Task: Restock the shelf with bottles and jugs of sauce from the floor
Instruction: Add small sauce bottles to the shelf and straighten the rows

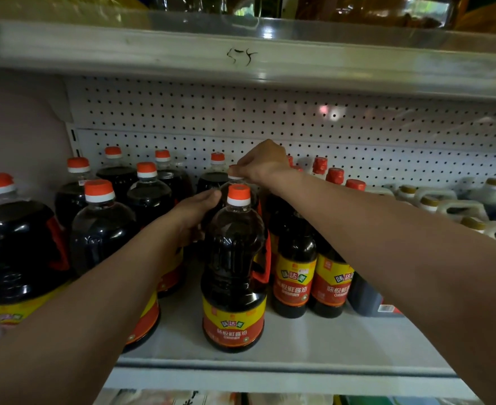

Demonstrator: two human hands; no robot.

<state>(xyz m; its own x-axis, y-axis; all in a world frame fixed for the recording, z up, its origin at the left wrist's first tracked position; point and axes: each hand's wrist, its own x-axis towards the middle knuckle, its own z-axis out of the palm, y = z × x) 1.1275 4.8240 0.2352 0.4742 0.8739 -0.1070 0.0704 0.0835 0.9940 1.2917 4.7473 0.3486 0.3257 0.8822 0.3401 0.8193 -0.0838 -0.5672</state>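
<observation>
On the smooth white shelf (299,340), right hand (263,165) pinching a hidden jug's (226,191) cap, left hand (195,211) gripping its glossy shoulder.

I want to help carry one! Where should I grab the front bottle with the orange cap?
Probably by the red side handle on the front bottle, coming from its right. The body looks wide, smooth and full, so likely slippery and heavy. A second hand could cup the neck under the orange cap.
</observation>
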